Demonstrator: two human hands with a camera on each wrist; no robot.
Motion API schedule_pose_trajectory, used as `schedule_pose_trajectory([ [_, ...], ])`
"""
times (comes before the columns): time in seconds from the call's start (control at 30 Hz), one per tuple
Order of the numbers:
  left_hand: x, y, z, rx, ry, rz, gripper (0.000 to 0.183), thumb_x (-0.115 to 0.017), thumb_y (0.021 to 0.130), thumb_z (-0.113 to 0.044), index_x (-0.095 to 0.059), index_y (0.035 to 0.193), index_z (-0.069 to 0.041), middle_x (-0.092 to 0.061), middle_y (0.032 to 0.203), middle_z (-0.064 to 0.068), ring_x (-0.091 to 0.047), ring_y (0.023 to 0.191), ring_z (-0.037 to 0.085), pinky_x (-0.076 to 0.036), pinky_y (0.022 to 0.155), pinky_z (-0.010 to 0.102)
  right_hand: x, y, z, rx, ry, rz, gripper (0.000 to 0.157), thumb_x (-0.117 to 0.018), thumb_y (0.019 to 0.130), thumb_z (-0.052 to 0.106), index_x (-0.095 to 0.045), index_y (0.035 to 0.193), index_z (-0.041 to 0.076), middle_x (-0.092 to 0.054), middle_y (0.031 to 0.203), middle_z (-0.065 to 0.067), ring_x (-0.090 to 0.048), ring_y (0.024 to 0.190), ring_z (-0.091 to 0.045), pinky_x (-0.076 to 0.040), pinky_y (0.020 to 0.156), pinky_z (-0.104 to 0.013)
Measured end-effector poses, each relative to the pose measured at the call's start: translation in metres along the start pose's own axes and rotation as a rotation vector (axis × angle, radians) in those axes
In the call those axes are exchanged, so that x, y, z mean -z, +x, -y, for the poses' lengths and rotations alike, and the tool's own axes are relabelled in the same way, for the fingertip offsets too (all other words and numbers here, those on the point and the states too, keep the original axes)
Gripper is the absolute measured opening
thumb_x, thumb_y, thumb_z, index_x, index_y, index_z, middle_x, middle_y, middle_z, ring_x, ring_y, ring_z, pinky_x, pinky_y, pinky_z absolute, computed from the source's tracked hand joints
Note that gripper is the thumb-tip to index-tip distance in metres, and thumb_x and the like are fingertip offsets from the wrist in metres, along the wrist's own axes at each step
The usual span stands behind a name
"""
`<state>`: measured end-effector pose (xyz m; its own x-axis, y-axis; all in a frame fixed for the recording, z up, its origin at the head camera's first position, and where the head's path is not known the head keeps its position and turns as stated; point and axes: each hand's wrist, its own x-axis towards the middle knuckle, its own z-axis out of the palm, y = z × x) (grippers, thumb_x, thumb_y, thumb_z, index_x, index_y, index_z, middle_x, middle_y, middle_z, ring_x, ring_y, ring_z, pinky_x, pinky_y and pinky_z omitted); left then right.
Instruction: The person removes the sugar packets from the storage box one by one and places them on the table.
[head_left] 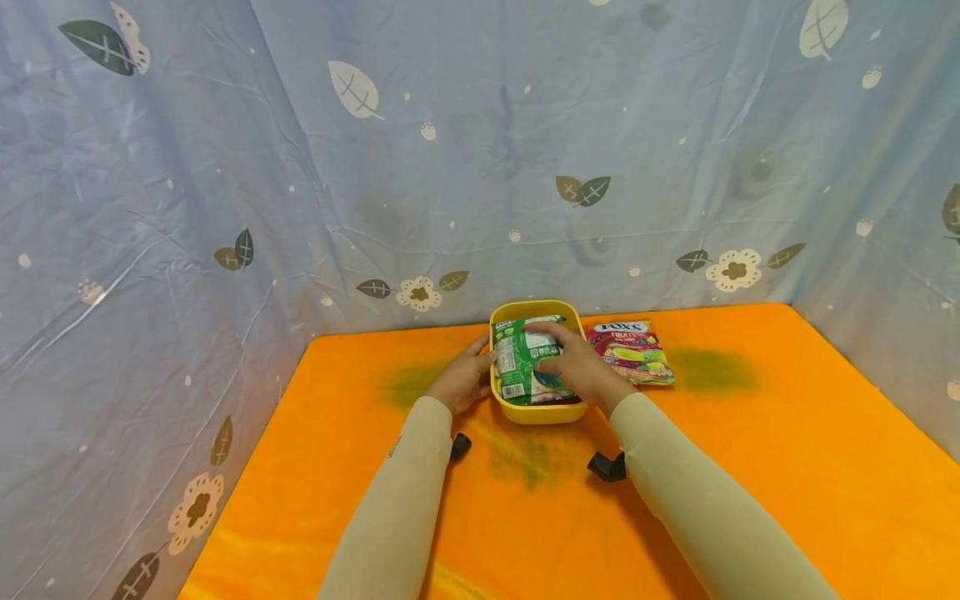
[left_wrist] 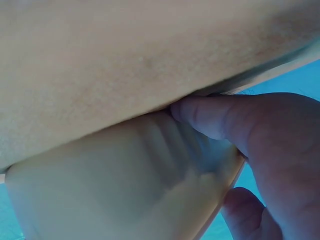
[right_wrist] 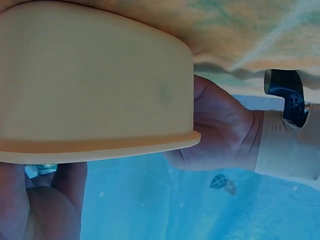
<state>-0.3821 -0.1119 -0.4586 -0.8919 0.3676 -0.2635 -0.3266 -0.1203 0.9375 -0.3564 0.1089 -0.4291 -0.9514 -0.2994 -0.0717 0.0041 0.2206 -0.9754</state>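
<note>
A yellow plastic container (head_left: 543, 414) stands on the table, with a green printed packet (head_left: 517, 358) lying in it. My left hand (head_left: 462, 379) holds the container's left side, its thumb (head_left: 486, 360) at the rim. In the left wrist view, the left thumb (left_wrist: 215, 115) lies against the pale wall (left_wrist: 95, 180). From above, my right hand (head_left: 581, 367) reaches over the right rim and presses on the packet, thumb and fingers spread apart. The right wrist view has the container's wall (right_wrist: 95, 75) in front, with the right fingers (right_wrist: 67, 190) past the rim.
A red Fox's fruit candy packet (head_left: 630, 352) lies just right of the container. Behind stands a blue patterned curtain (head_left: 480, 167), also along both sides. An orange cloth (head_left: 750, 483) covers the table. Each wrist wears a black device (head_left: 607, 467).
</note>
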Motion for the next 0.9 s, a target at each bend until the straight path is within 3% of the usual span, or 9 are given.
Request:
schedule_pose_trajectory([
  [0.5, 0.0, 0.0, -0.001, -0.003, -0.022, 0.0, 0.053, -0.051, 0.1, -0.027, -0.031, 0.149, -0.035, -0.054, 0.129, 0.007, -0.057, 0.11, 0.026, -0.049, 0.087, 0.041, 0.004, -0.004, 0.004, -0.002, 0.113, 0.02, 0.06, -0.063, 0.091, 0.002, -0.049, 0.139, 0.035, -0.042, 0.136, -0.006, -0.056, 0.108, -0.03, -0.051, 0.084, -0.042],
  [0.7, 0.001, 0.0, 0.0, 0.002, -0.014, -0.006, 0.056, -0.053, 0.1, -0.028, -0.029, 0.15, -0.036, -0.054, 0.129, 0.006, -0.057, 0.11, 0.025, -0.049, 0.087, 0.041, 0.004, -0.018, 0.022, -0.003, 0.138, 0.044, 0.061, -0.06, 0.092, -0.001, -0.043, 0.145, 0.025, -0.041, 0.137, -0.013, -0.055, 0.108, -0.034, -0.05, 0.087, -0.045],
  [0.9, -0.001, 0.0, -0.001, -0.002, -0.01, -0.009, 0.057, -0.052, 0.1, -0.028, -0.028, 0.151, -0.035, -0.056, 0.128, 0.005, -0.057, 0.11, 0.024, -0.049, 0.087, 0.04, 0.004, -0.023, 0.026, 0.003, 0.155, 0.032, 0.06, -0.061, 0.092, 0.001, -0.044, 0.145, 0.026, -0.044, 0.135, -0.011, -0.056, 0.109, -0.032, -0.05, 0.086, -0.041],
])
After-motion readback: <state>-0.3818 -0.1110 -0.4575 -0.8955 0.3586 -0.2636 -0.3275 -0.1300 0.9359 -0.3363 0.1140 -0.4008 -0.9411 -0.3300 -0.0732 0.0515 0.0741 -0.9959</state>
